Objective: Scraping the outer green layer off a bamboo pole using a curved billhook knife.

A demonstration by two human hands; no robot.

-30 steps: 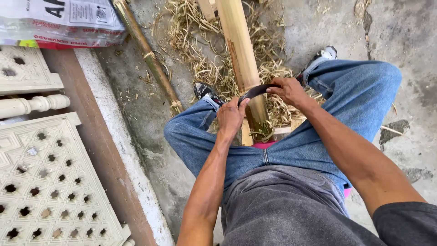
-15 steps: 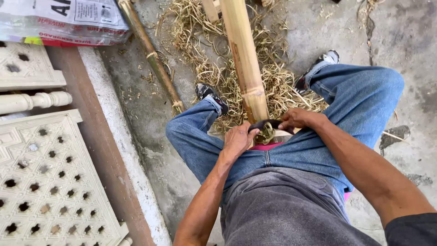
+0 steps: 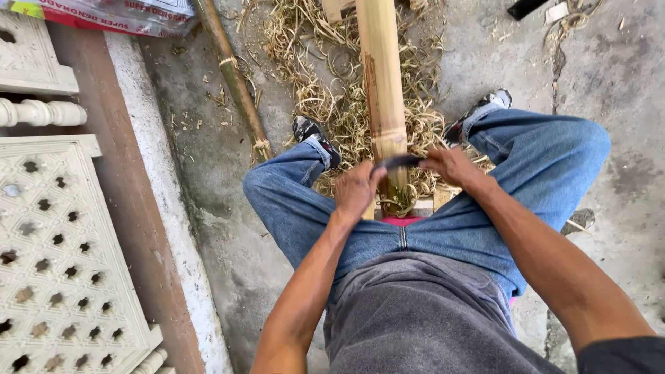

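Head view: the left hand (image 3: 357,188) and right hand (image 3: 451,165) are each clamped on one end of a dark curved blade (image 3: 400,161) laid across the bamboo pole (image 3: 379,83), which runs between the knees over a heap of shavings (image 3: 325,104). A thinner stick (image 3: 232,73) lies just beside.

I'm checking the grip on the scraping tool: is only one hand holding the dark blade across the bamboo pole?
No: the left hand and the right hand each grip one end of the dark blade laid across the bamboo pole.
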